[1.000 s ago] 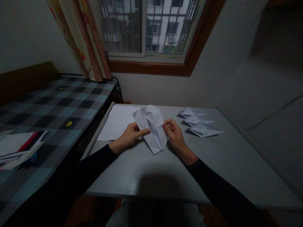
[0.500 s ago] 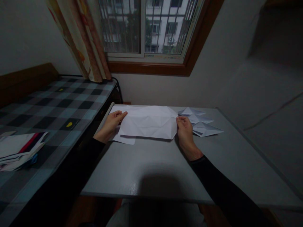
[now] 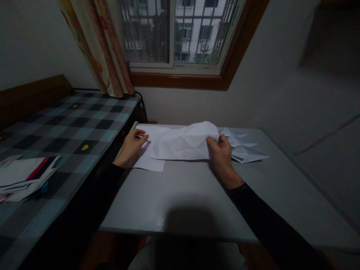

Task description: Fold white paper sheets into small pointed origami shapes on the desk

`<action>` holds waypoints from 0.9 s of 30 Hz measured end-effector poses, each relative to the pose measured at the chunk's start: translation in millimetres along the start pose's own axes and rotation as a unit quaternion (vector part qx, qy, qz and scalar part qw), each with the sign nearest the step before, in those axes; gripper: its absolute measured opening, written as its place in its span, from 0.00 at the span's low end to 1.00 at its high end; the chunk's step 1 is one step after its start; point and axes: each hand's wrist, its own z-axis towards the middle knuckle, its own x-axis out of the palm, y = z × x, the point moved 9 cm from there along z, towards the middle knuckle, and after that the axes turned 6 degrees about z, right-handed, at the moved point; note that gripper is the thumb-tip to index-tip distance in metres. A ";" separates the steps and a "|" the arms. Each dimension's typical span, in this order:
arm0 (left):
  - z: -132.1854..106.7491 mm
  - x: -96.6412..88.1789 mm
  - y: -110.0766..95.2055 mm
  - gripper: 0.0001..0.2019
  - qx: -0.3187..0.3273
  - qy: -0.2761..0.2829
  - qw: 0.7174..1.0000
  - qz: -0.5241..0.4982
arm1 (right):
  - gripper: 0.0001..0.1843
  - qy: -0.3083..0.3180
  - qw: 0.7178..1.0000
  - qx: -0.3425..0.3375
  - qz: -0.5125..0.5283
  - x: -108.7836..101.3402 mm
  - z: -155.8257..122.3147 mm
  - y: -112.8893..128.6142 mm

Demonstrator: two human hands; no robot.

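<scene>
A creased white sheet of paper (image 3: 182,144) is held at its right end by my right hand (image 3: 222,159), the thumb lying on top of it. Its right part rises in a curve above the table. My left hand (image 3: 132,147) is off the creased sheet, fingers curled loosely with a gap between thumb and fingertips, and nothing shows in them. Under that hand lies a stack of plain white paper (image 3: 153,167) at the table's left edge. Several folded paper pieces (image 3: 246,153) lie just right of my right hand, partly hidden by it.
The white table (image 3: 185,187) stands against the wall beneath a window (image 3: 197,33) with a wooden frame. To the left is a bed with a checkered cover (image 3: 92,123), bearing a pile of papers or cloth (image 3: 25,174). A curtain (image 3: 104,48) hangs beside the window.
My left hand has let go of the creased sheet's left end. My right hand now grips it with the thumb on top, and the sheet has shifted slightly right, its right part curving upward.
</scene>
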 end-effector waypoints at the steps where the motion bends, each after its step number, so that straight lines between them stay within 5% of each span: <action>1: 0.5 -2.5 -0.3 0.18 0.009 -0.003 0.999 0.033 | 0.17 -0.007 0.999 -0.048 -0.022 1.0 3.8 14.4; 7: -0.9 -0.5 -4.9 0.16 0.085 0.040 0.964 0.250 | 0.13 0.022 0.965 -0.239 -0.101 44.7 8.8 90.3; 10: -2.1 9.3 -1.0 0.19 0.110 0.095 0.946 0.289 | 0.10 0.151 0.934 -0.278 -0.166 98.2 2.7 104.3; 14: -1.2 10.1 1.9 0.20 0.120 0.106 0.946 0.281 | 0.21 0.405 0.818 -0.289 -0.287 175.6 -27.9 76.7; 18: 4.2 -5.3 13.6 0.18 0.048 0.062 0.974 0.215 | 0.14 0.516 0.723 -0.236 -0.393 204.6 -57.2 21.3; 22: 9.5 -21.6 20.1 0.18 0.005 0.004 0.991 0.132 | 0.08 0.551 0.689 -0.204 -0.424 205.1 -78.4 -11.8; 27: 14.0 -29.1 27.9 0.21 -0.030 -0.027 0.994 0.101 | 0.11 0.586 0.664 -0.229 -0.403 206.7 -98.4 -13.3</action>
